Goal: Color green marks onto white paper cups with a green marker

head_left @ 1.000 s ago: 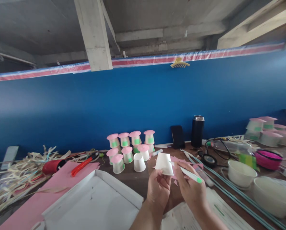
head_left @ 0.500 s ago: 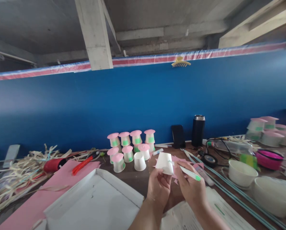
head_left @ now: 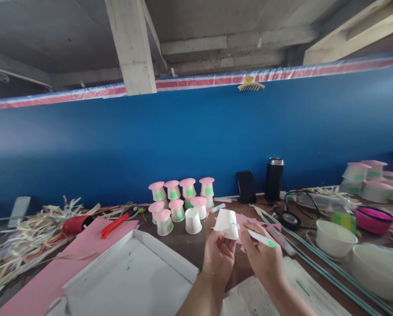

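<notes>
My left hand (head_left: 218, 256) is closed on a white paper cup (head_left: 225, 223), tilted on its side above the table. In my right hand (head_left: 262, 254) is a white marker (head_left: 260, 238) with a green end, its tip against the cup's right side. Pink paper pieces (head_left: 245, 219) lie behind and below my hands. To the left of the held cup, a plain white cup (head_left: 192, 221) stands upside down. Beside and behind it are several upside-down cups with pink discs on top (head_left: 163, 222), some stacked, many bearing green patches.
A white box lid (head_left: 133, 267) and pink sheets (head_left: 38, 276) lie at left, with red scissors (head_left: 113, 226) and paper strips (head_left: 48, 237). A black phone (head_left: 245, 186) and black flask (head_left: 274, 180) stand against the blue partition. White bowls (head_left: 336, 239) and blue-grey rods (head_left: 324, 259) are at right.
The camera view has shifted slightly, so the background sits a little further right. Both hands keep their hold on the cup and marker, with barely any movement.
</notes>
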